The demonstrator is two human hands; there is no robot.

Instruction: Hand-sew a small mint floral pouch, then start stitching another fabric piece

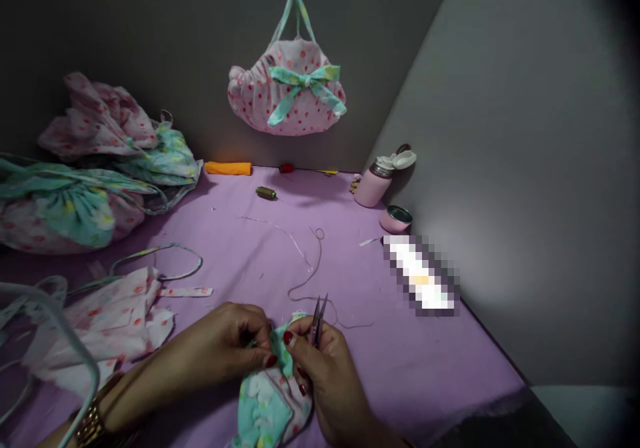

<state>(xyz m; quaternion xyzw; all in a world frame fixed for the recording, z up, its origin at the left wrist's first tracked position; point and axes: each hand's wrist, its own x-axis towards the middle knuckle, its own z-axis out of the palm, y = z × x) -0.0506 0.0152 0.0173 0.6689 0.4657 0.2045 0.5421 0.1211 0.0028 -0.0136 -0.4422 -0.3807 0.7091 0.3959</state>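
At the front of the table, my left hand (239,339) pinches the upper edge of a small sewn fabric piece (264,405), green with a pink dotted part. My right hand (327,365) grips the same fabric between thumb and fingers. Small pointed scissors (319,318) are also held in my right hand, their slightly parted blades pointing up and away from the cloth. Whether a needle or thread sits between my left fingertips cannot be made out. A loose dark thread (305,298) lies on the table just beyond my hands.
Pink and green cloth bags (75,195) pile up at left, near cut fabric (115,315) and a pale curved bar (75,348). Behind are a thread spool (265,193), orange roll (228,169) and hanging pouch (295,108). A pink flask (374,185), its cup (396,219) and a blurred-out object (420,276) stand right.
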